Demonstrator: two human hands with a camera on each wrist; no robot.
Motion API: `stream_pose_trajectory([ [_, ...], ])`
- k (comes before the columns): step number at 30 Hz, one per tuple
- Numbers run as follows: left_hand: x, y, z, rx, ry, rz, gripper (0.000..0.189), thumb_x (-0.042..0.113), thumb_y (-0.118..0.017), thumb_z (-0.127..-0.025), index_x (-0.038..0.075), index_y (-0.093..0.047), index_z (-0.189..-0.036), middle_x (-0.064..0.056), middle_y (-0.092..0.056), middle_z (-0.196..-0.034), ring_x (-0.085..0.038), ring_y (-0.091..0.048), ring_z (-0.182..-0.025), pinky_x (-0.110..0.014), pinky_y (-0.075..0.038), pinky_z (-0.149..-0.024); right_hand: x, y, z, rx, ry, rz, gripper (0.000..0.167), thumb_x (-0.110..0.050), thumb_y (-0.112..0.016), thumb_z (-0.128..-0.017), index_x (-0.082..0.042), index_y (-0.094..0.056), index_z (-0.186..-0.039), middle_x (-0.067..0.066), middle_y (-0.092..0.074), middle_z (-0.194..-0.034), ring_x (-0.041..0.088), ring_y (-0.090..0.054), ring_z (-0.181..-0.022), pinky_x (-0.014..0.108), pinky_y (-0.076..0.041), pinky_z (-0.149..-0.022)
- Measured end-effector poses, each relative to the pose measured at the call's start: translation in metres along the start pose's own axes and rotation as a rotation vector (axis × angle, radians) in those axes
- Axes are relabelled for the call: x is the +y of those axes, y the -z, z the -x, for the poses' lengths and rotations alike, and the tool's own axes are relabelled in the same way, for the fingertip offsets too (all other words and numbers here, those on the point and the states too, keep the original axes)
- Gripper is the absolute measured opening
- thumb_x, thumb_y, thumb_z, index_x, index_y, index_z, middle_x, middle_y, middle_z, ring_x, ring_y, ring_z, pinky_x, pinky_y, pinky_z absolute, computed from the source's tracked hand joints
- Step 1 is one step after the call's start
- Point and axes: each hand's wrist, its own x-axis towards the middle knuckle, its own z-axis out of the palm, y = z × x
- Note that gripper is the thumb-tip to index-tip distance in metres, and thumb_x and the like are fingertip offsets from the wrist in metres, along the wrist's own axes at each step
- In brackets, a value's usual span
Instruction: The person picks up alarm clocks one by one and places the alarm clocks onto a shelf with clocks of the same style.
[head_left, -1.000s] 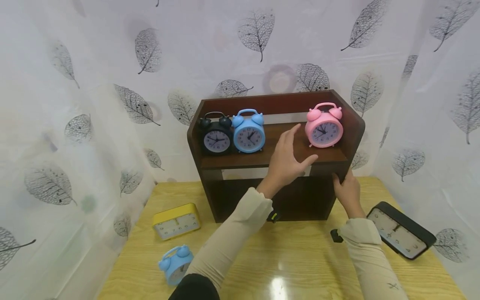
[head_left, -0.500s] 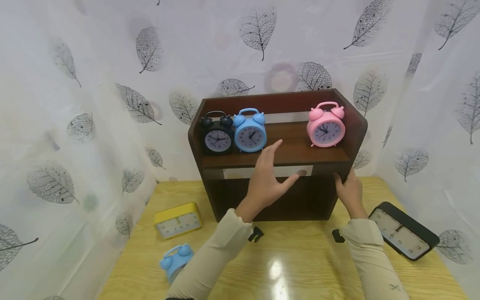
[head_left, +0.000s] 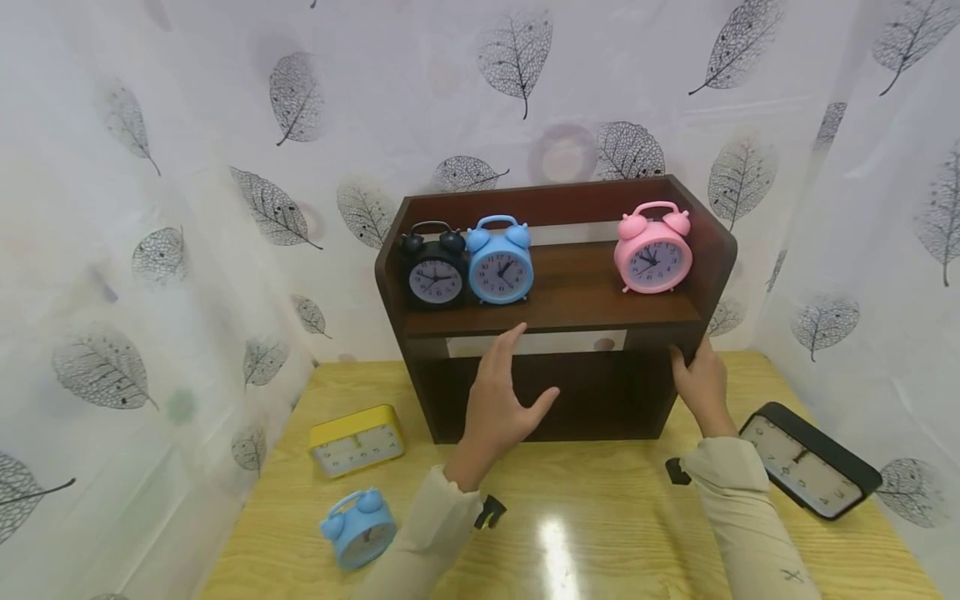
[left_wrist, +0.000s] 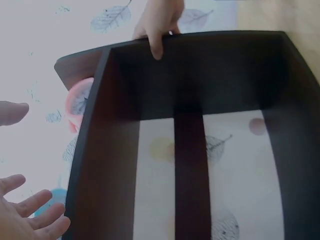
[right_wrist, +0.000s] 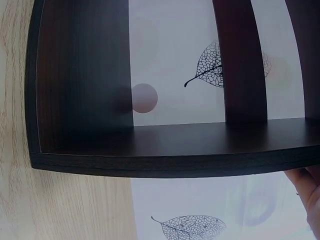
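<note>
A dark brown wooden shelf [head_left: 555, 310] stands on the table. My right hand [head_left: 701, 385] holds the front edge of its right side panel. In the left wrist view, the thumb [left_wrist: 156, 46] reaches over that edge and the other fingers are outside. My left hand [head_left: 497, 402] is in front of the lower compartment, fingers extended and thumb spread, holding nothing. On the upper shelf, a black alarm clock [head_left: 435, 279] and a blue alarm clock [head_left: 501, 271] sit side by side at the left. A pink alarm clock [head_left: 653, 257] is at the right.
A yellow rectangular clock [head_left: 357, 440] and a second blue alarm clock [head_left: 360, 529] are on the table [head_left: 600, 533] at the left. A black rectangular clock [head_left: 810, 458] lies at the right. Leaf-patterned sheeting [head_left: 570, 75] surrounds the table behind and at the sides.
My left hand has drawn back, down and to the left, from between the blue and pink clocks to below the upper shelf. The right hand has stayed on the side panel.
</note>
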Motion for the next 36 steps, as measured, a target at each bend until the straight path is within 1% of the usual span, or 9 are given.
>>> stream_pose_trajectory([
  [3, -0.005, 0.002, 0.009, 0.016, 0.01, -0.031, 0.081, 0.033, -0.075, -0.077, 0.012, -0.033, -0.143, -0.007, -0.045, -0.14, -0.023, -0.046, -0.127, -0.041, -0.046, -0.098, -0.001, 0.001, 0.0, 0.003, -0.001, -0.005, 0.04, -0.011, -0.055, -0.088, 0.013, -0.044, -0.118, 0.045, -0.055, -0.099, 0.062, -0.05, -0.09, 0.064, -0.037, -0.076],
  [9, -0.018, 0.007, 0.026, 0.06, 0.023, -0.063, 0.081, 0.031, -0.078, -0.075, 0.01, -0.036, -0.141, -0.008, -0.046, -0.138, -0.024, -0.047, -0.125, -0.041, -0.047, -0.097, -0.003, 0.003, 0.0, 0.006, -0.006, 0.002, 0.038, -0.011, -0.054, -0.088, 0.013, -0.044, -0.116, 0.045, -0.054, -0.098, 0.063, -0.05, -0.09, 0.064, -0.036, -0.076],
  [13, -0.028, 0.012, 0.037, 0.067, 0.046, -0.075, 0.083, 0.031, -0.078, -0.074, 0.01, -0.035, -0.142, -0.007, -0.046, -0.138, -0.024, -0.047, -0.126, -0.042, -0.046, -0.098, -0.002, 0.002, 0.001, 0.01, -0.007, 0.0, 0.038, -0.011, -0.055, -0.088, 0.012, -0.044, -0.115, 0.045, -0.054, -0.097, 0.062, -0.05, -0.09, 0.064, -0.036, -0.075],
  [16, -0.035, 0.016, 0.044, 0.072, 0.044, -0.087, 0.083, 0.031, -0.079, -0.074, 0.01, -0.035, -0.142, -0.008, -0.046, -0.137, -0.025, -0.046, -0.126, -0.042, -0.044, -0.101, 0.0, 0.002, 0.001, 0.006, -0.012, -0.001, 0.038, -0.012, -0.054, -0.088, 0.012, -0.044, -0.116, 0.045, -0.054, -0.098, 0.062, -0.05, -0.09, 0.064, -0.036, -0.076],
  [18, -0.039, 0.019, 0.048, 0.069, 0.043, -0.1, 0.083, 0.031, -0.079, -0.073, 0.01, -0.036, -0.141, -0.008, -0.047, -0.137, -0.025, -0.046, -0.126, -0.043, -0.042, -0.102, 0.001, 0.001, 0.001, 0.005, -0.016, -0.002, 0.037, -0.012, -0.054, -0.088, 0.012, -0.044, -0.115, 0.044, -0.055, -0.098, 0.062, -0.05, -0.091, 0.064, -0.036, -0.076],
  [21, -0.045, 0.024, 0.054, 0.041, 0.062, -0.112, 0.082, 0.031, -0.079, -0.073, 0.011, -0.037, -0.141, -0.008, -0.047, -0.136, -0.026, -0.046, -0.126, -0.043, -0.042, -0.102, 0.001, 0.001, 0.001, 0.003, -0.015, -0.005, 0.036, -0.012, -0.054, -0.089, 0.011, -0.044, -0.115, 0.044, -0.055, -0.098, 0.062, -0.051, -0.09, 0.064, -0.036, -0.076],
  [25, -0.051, 0.031, 0.062, 0.006, 0.084, -0.134, 0.079, 0.031, -0.079, -0.073, 0.013, -0.04, -0.139, -0.01, -0.048, -0.134, -0.027, -0.048, -0.124, -0.043, -0.045, -0.099, 0.001, 0.001, 0.002, 0.002, -0.011, -0.008, 0.036, -0.012, -0.055, -0.089, 0.01, -0.044, -0.115, 0.044, -0.055, -0.098, 0.062, -0.05, -0.09, 0.064, -0.036, -0.075],
  [32, -0.063, 0.038, 0.069, 0.002, 0.06, -0.181, 0.078, 0.032, -0.079, -0.073, 0.01, -0.041, -0.138, -0.013, -0.05, -0.131, -0.029, -0.05, -0.12, -0.044, -0.046, -0.097, 0.0, 0.001, 0.001, -0.003, -0.014, -0.01, 0.037, -0.011, -0.054, -0.089, 0.01, -0.043, -0.118, 0.044, -0.055, -0.101, 0.062, -0.05, -0.092, 0.064, -0.036, -0.078],
  [36, -0.069, 0.043, 0.076, -0.008, 0.076, -0.222, 0.079, 0.032, -0.079, -0.073, 0.011, -0.041, -0.138, -0.014, -0.05, -0.13, -0.03, -0.05, -0.119, -0.045, -0.047, -0.096, 0.001, 0.0, 0.0, 0.001, -0.011, -0.018, 0.038, -0.011, -0.055, -0.088, 0.011, -0.043, -0.118, 0.045, -0.054, -0.101, 0.062, -0.05, -0.092, 0.064, -0.036, -0.078],
])
